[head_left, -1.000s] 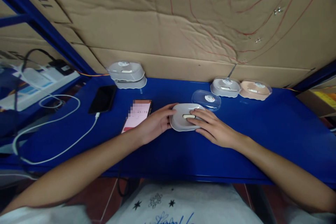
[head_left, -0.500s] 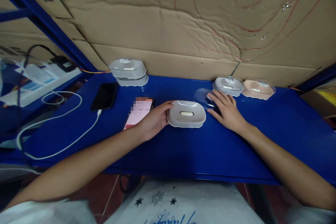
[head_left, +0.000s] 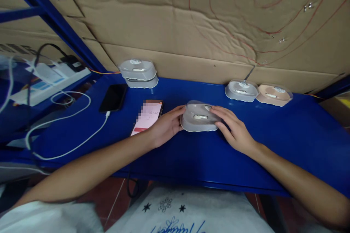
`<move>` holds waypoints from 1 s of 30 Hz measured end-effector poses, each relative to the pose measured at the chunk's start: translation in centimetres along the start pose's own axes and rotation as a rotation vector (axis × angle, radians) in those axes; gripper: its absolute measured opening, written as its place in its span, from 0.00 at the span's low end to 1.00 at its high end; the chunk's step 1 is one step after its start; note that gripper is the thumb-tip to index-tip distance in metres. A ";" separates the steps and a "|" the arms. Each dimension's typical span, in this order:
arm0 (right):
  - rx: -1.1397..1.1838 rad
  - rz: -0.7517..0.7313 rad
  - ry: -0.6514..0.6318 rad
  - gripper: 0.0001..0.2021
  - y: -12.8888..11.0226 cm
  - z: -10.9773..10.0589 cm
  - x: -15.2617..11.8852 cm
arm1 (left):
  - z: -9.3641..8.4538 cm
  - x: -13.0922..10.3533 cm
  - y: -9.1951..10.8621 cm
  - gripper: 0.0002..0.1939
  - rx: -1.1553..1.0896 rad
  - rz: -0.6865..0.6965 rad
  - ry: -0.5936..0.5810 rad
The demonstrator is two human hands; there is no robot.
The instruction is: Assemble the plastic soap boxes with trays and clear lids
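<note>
A grey oval soap dish [head_left: 198, 127] with a wavy lower edge rests on the blue table in front of me. My left hand [head_left: 168, 125] grips its left end, thumb on the rim and fingers curled round the side. Over the dish lies a clear plastic lid [head_left: 195, 105] with a round white sticker. It sits a little askew, and I cannot tell whether it is seated. My right hand [head_left: 236, 129] holds the lid's right side, fingers on top and thumb at the near edge. A pale slot shows through the lid at the centre.
Two stacked grey soap dishes [head_left: 139, 74] stand at the back left. A grey lidded one [head_left: 240, 91] and a peach one [head_left: 274, 95] sit at the back right. A lit phone [head_left: 147, 116], a dark phone [head_left: 113, 97] on a white cable, and a power strip [head_left: 51, 86] are leftward.
My right hand has brought the clear lid from the table behind the dish onto its top. My left hand keeps its hold on the dish. The view has shifted slightly.
</note>
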State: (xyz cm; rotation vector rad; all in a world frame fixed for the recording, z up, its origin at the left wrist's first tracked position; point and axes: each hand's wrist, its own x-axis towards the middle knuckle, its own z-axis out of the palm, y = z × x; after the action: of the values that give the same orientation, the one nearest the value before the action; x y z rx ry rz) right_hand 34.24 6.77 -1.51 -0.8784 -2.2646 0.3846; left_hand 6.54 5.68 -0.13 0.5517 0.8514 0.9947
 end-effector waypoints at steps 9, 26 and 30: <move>-0.086 -0.229 -0.089 0.29 0.2 -0.1 -0.1 | 0.3 -0.4 0.2 0.18 0.077 -0.038 -0.117; -0.081 -0.160 -0.156 0.35 0.2 -0.3 0.3 | -0.1 -0.2 -0.2 0.18 0.110 0.070 -0.055; -0.125 -0.128 -0.159 0.39 0.4 0.2 0.1 | 0.1 -0.4 -0.2 0.18 0.135 0.097 -0.045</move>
State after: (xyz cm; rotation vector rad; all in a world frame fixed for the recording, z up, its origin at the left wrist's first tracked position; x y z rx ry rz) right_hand 34.26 7.10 -1.84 -0.7837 -2.4989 0.2659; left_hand 6.64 5.27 -0.07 0.7338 0.8628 1.0141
